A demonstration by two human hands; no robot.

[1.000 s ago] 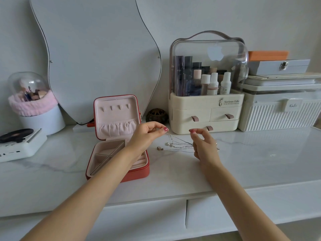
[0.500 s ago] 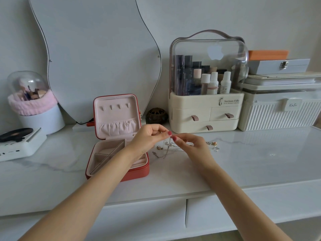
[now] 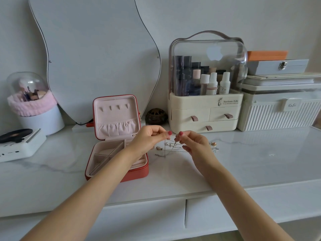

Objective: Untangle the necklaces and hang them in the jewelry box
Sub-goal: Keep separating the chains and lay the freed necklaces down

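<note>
hands (image 3: 149,139) (image 3: 194,145) pinch tangled necklaces (image 3: 169,147) beside jewelry box (image 3: 116,136).

On the counter (image 3: 243,162), the open jewelry box (image 3: 118,136) sits left of the tangled necklaces (image 3: 169,148); a cosmetics organizer (image 3: 205,112) stands behind, apparently against the wall, mirror (image 3: 97,54) behind the box.

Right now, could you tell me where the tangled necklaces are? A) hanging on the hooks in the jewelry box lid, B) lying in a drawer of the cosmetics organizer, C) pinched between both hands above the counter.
C: the left hand and right hand each pinch the necklaces beside the jewelry box, whose hooks are bare.
</note>
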